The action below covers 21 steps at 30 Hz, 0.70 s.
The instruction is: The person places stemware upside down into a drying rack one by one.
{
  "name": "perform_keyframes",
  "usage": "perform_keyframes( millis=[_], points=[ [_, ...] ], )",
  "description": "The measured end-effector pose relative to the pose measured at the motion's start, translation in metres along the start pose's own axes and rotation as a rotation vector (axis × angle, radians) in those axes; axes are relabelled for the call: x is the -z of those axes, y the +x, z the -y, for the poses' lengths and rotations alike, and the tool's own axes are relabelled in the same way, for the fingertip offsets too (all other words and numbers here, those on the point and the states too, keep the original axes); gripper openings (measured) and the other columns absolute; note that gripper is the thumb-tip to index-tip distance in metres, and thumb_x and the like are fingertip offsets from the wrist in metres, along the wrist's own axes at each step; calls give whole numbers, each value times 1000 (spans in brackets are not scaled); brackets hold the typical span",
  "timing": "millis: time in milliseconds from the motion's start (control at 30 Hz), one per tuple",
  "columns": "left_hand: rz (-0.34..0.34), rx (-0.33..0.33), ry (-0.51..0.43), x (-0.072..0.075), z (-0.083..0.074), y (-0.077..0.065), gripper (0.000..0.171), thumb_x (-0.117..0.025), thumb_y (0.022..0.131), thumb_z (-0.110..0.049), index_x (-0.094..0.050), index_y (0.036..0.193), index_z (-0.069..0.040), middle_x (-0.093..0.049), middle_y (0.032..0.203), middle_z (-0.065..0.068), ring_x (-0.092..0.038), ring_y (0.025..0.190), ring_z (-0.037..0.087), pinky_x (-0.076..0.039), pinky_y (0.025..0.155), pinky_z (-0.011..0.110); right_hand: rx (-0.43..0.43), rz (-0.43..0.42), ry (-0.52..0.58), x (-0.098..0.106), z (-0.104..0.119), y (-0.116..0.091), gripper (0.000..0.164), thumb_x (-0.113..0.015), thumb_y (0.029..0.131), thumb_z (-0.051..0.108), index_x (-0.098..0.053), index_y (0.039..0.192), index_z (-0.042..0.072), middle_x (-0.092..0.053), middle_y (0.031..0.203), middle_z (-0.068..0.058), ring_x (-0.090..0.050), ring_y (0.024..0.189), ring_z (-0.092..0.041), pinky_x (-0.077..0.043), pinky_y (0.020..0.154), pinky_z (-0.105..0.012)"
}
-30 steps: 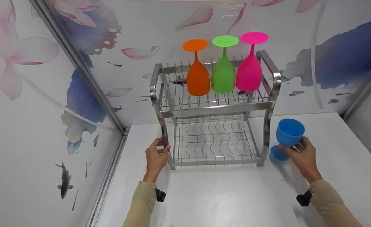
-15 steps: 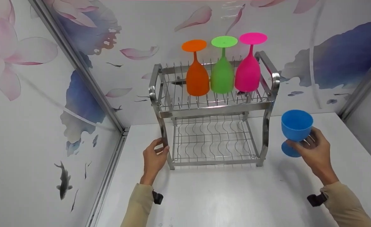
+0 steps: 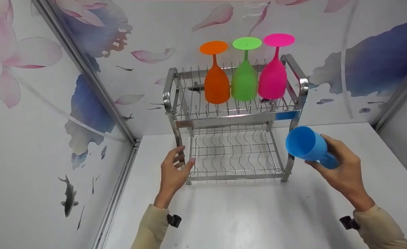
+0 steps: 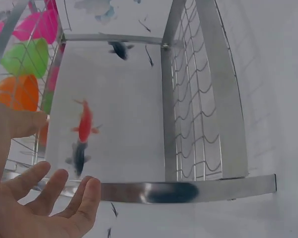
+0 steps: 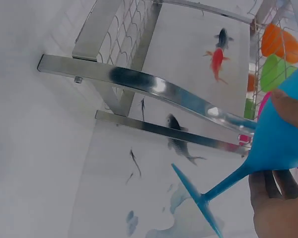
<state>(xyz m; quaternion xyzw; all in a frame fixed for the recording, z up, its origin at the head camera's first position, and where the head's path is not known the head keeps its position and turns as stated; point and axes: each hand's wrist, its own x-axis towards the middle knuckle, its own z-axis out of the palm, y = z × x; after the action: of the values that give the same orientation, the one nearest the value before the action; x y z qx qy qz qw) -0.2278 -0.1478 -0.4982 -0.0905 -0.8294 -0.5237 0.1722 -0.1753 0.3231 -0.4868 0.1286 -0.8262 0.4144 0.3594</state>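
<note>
My right hand (image 3: 345,166) holds a blue plastic goblet (image 3: 301,142) beside the rack's right front leg. The goblet is tilted, its mouth towards the camera and its foot towards my palm; in the right wrist view its stem and flat base (image 5: 203,198) stick out past my fingers. My left hand (image 3: 175,173) is at the left front leg of a two-tier metal dish rack (image 3: 231,121), fingers loosely spread and holding nothing. Whether its fingertips touch the leg, I cannot tell. Upside down on the top tier stand an orange goblet (image 3: 217,84), a green goblet (image 3: 245,83) and a pink goblet (image 3: 272,81).
The rack's lower wire tier (image 3: 234,152) bears no dishes. A white table (image 3: 238,214) lies under it. Behind and at the left are wall panels (image 3: 162,31) printed with flowers and fish, joined by a metal strip (image 3: 86,72).
The blue goblet went from upright near the table to raised, then tipped over with its mouth to the left. My left hand's fingers have loosened from the rack leg.
</note>
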Motion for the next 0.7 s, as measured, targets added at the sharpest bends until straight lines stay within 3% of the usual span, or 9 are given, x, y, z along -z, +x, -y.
perform_keyframes(
  millis=[67, 267, 400, 500, 633, 700],
  points=[
    [45, -32, -25, -3, -8, -2, 56, -83, 95, -21, -61, 145, -7, -64, 145, 17, -67, 129, 40, -61, 104, 51, 46, 2, -50, -2, 8, 1, 96, -99, 59, -13, -62, 147, 3, -67, 138, -22, -57, 134, -2, -37, 116, -9],
    [166, -126, -77, -13, -33, -8, 61, -83, 95, -28, -59, 149, -13, -62, 149, 10, -67, 131, 35, -60, 106, 48, 161, 32, -133, -13, 33, 0, 97, -100, 53, -16, -66, 142, 2, -67, 136, -23, -64, 125, -47, -28, 119, -10],
    [236, -183, -108, -21, -46, -11, 64, -83, 95, -29, -57, 151, -12, -61, 151, 11, -66, 132, 31, -60, 106, 45, 247, 62, -186, -22, 48, -2, 98, -99, 51, -19, -66, 141, 0, -65, 137, -24, -64, 124, -48, -26, 121, -10],
    [283, -218, -137, -29, -54, -14, 65, -82, 94, -28, -57, 152, -13, -60, 151, 10, -65, 133, 29, -61, 105, 41, 273, 87, -237, -29, 60, -4, 100, -100, 51, -18, -65, 143, 1, -63, 138, -24, -64, 124, -46, -42, 123, -30],
    [347, -240, -192, -42, -62, -17, 69, -82, 93, -28, -54, 153, -15, -58, 153, 7, -63, 136, 28, -61, 103, 37, 297, 120, -273, -41, 72, -7, 102, -101, 51, -16, -64, 144, 2, -62, 137, -26, -66, 120, -48, -56, 100, -66],
    [382, -241, -217, -48, -66, -19, 73, -82, 92, -30, -50, 155, -16, -55, 154, 6, -62, 137, 28, -61, 104, 36, 319, 136, -279, -47, 76, -9, 102, -102, 51, -15, -64, 143, 2, -62, 135, -28, -66, 118, -50, -58, 96, -70]
  ],
)
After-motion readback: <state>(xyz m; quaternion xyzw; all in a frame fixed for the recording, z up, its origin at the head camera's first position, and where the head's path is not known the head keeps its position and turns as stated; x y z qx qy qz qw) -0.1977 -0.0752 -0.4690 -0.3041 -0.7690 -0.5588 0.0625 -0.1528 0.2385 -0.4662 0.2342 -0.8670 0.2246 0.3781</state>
